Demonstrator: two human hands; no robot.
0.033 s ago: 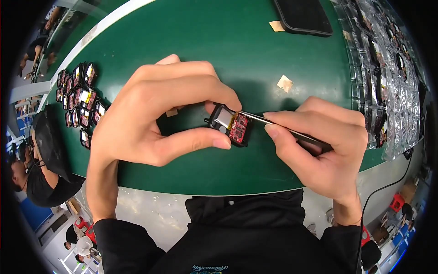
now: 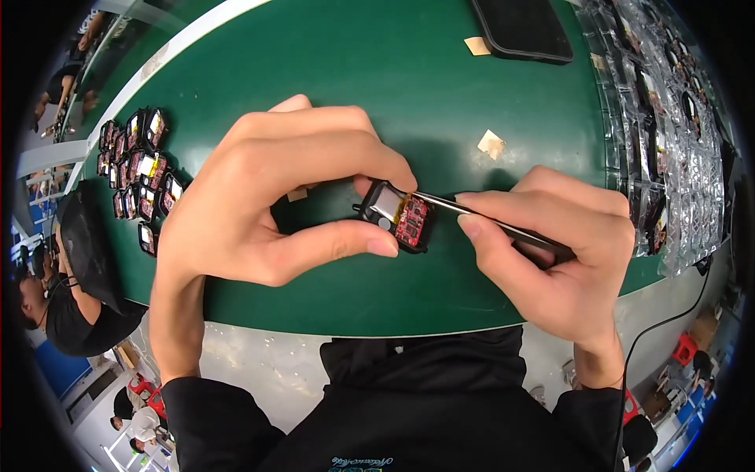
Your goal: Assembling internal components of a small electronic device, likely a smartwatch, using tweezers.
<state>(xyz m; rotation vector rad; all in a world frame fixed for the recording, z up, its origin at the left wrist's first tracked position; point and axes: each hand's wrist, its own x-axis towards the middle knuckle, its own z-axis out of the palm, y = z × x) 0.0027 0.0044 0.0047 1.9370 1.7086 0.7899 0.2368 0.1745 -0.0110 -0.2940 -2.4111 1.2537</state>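
Between thumb and fingers, my left hand (image 2: 267, 189) grips a small black device housing (image 2: 393, 215) above the green table. Its inner side faces up, showing a silver battery cell, a red circuit board and a bit of yellow tape. My right hand (image 2: 558, 236) is closed around a pair of dark tweezers (image 2: 511, 229). Their tips reach the upper edge of the housing, close to the yellow tape and my left fingertip. Whether the tips pinch anything there is too small to tell.
Several similar open housings (image 2: 145, 169) are grouped at the table's left. Clear plastic trays (image 2: 664, 141) with more parts line the right side. A black phone-like slab (image 2: 523, 27) lies at the far edge, and a beige paper piece (image 2: 491, 144) nearer. Another person (image 2: 86, 307) sits at the left.
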